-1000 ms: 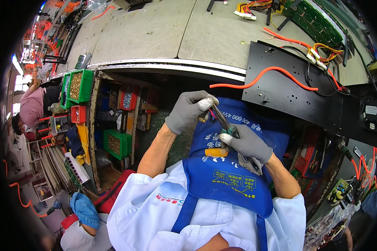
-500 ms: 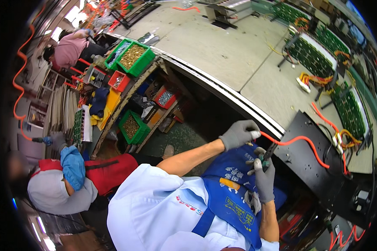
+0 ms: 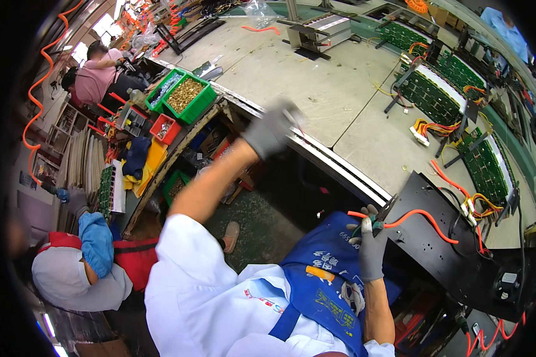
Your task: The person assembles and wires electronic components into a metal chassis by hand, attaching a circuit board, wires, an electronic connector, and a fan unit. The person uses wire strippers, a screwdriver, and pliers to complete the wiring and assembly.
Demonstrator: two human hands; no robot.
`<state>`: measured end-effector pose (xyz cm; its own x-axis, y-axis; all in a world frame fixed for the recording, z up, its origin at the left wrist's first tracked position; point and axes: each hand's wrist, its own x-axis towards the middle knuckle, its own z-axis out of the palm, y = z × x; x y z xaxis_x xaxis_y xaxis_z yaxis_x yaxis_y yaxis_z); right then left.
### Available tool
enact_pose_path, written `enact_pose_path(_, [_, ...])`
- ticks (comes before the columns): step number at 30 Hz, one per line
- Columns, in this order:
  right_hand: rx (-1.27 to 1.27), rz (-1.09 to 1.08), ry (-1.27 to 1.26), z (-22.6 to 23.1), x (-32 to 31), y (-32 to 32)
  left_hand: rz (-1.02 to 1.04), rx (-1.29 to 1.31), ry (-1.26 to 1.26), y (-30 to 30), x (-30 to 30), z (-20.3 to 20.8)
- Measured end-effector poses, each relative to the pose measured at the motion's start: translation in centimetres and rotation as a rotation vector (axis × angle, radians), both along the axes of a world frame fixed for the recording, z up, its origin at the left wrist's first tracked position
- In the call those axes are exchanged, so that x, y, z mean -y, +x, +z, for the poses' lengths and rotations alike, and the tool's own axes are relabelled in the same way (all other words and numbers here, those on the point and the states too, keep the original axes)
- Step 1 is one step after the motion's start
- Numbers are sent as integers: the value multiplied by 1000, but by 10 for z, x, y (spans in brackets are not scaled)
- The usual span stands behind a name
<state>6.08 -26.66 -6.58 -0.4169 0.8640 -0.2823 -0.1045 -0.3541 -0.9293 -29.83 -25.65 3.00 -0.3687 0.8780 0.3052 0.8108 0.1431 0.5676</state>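
Note:
My right hand (image 3: 372, 256), in a grey glove, is closed around green-handled pliers (image 3: 377, 225) at the front edge of the bench. An orange-red wire (image 3: 426, 213) passes by the pliers; its short free end sticks out to the left of my fingers. The rest of the wire curves right over a black metal panel (image 3: 426, 220). My left hand (image 3: 272, 129), also gloved, is over the bench edge, left of the panel. Motion smears its fingers, so what it holds, if anything, cannot be made out. Two tiny bits show in the gap below the bench edge.
Green bins of small metal parts (image 3: 189, 98) and a small red bin (image 3: 165, 129) stand at the left. Green circuit boards (image 3: 432, 89) with bundled wires line the right side of the bench (image 3: 333, 83). A co-worker in a white cap (image 3: 80, 273) is at the lower left.
My left hand has let go of the wire's end and swung up and left to the bench edge. My right hand stays nearly in place with the pliers.

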Motion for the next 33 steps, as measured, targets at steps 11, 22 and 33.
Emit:
enact_pose_path(11, [-35,-1,13,6,8,-4,354,-242,474,-175,-30,65])
enact_pose_path(22, [63,496,198,33,27,26,-833,1593,-627,197,7,-85])
enact_pose_path(33, [265,623,632,23,51,42,-571,1302,-241,195,-39,-54])
